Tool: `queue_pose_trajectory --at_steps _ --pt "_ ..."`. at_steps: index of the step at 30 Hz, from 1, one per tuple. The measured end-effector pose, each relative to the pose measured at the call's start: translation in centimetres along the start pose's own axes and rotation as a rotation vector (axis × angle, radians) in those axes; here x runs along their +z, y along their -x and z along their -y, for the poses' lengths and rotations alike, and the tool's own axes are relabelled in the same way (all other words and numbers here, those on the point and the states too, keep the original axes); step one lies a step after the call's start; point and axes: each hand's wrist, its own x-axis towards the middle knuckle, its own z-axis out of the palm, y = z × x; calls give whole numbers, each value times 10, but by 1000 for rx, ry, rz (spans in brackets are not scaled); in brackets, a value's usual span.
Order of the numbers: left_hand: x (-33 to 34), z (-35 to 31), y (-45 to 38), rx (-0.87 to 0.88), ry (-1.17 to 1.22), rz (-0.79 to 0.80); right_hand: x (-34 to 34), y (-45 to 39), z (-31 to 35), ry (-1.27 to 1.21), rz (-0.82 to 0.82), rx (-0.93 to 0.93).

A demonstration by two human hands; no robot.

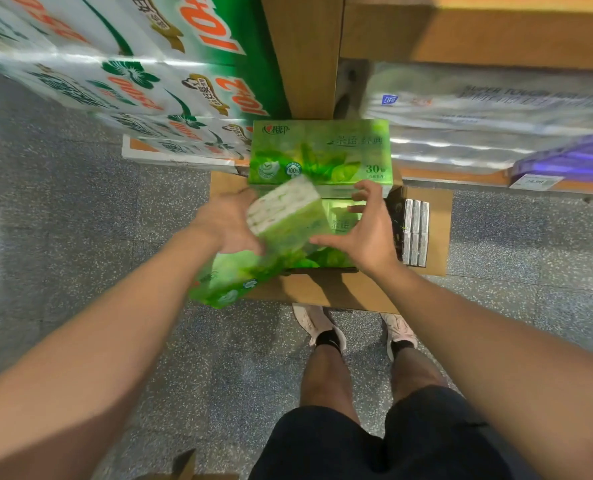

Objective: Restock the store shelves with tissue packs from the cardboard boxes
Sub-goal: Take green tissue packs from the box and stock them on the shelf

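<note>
A green tissue pack (274, 244), blurred and tilted, hangs over the near edge of an open cardboard box (336, 289) on the floor. My left hand (229, 226) grips its left side, fingers curled round the end. My right hand (368, 233) is spread beside the pack's right side, fingers straight; whether it touches the pack I cannot tell. Another green pack (323, 150) lies flat across the far side of the box. More green packs (340, 220) lie lower inside the box.
A wooden shelf upright (305, 53) stands just behind the box. White and green paper-roll packs (132, 81) fill the left shelf; grey and purple packs (496, 116) fill the right one. Small silver packs (416, 233) lie on the box's right flap. My feet (323, 327) stand behind the box.
</note>
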Motion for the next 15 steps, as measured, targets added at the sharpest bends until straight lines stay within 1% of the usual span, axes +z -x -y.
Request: queue_pose_trajectory --at_steps 2,3,4,6,7,8,10,13,15 --pt "-3 25 10 -151 6 -24 6 -7 -2 199 84 60" --pt "-5 35 14 -228 11 -31 10 -12 -4 300 86 107" --pt "-5 44 17 -292 14 -35 14 -16 -6 339 47 194" --pt "-4 59 21 -377 28 -47 20 -24 -9 252 -40 440" --pt "-2 64 23 -409 38 -61 22 -26 -12 197 -45 532" --pt "0 68 24 -437 52 -83 24 -28 -16 169 -21 580" --pt "5 74 26 -486 105 -133 25 -28 -25 173 45 584" --pt "17 78 25 -530 171 -191 24 -23 -31 264 39 537" --pt "27 74 23 -529 229 -189 23 -17 -33 282 68 567"
